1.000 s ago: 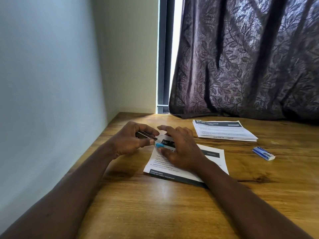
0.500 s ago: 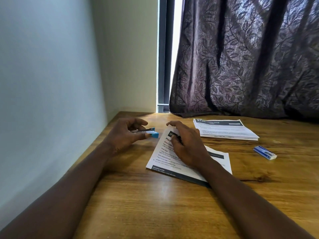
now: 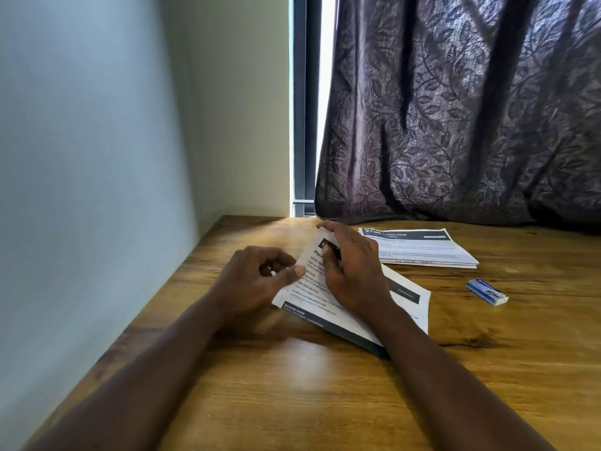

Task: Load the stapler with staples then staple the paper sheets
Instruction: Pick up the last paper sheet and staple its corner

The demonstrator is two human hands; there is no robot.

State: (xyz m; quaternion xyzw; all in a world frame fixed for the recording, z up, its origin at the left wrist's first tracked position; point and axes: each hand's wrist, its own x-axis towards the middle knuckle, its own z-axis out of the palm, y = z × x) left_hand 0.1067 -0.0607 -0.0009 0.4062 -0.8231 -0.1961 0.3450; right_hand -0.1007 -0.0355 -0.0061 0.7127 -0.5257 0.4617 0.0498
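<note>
The printed paper sheets (image 3: 403, 297) lie on the wooden table (image 3: 292, 385), with their far left corner lifted. My right hand (image 3: 354, 275) rests on them and its fingers curl round that raised corner. My left hand (image 3: 253, 281) is curled at the sheets' left edge, thumb tip against the paper. The blue stapler does not show anywhere. It seems to sit inside my left fingers, behind the raised paper. A small blue and white staple box (image 3: 487, 291) lies on the table to the right, apart from both hands.
A second stack of printed sheets (image 3: 422, 252) lies behind my right hand, near the dark curtain (image 3: 455, 125). A wall (image 3: 81, 190) runs along the table's left edge. Bare wood stretches toward me.
The left hand moved right to the paper's edge, and the stapler's blue tip went out of sight. The right hand slid up and raised the sheets' far corner.
</note>
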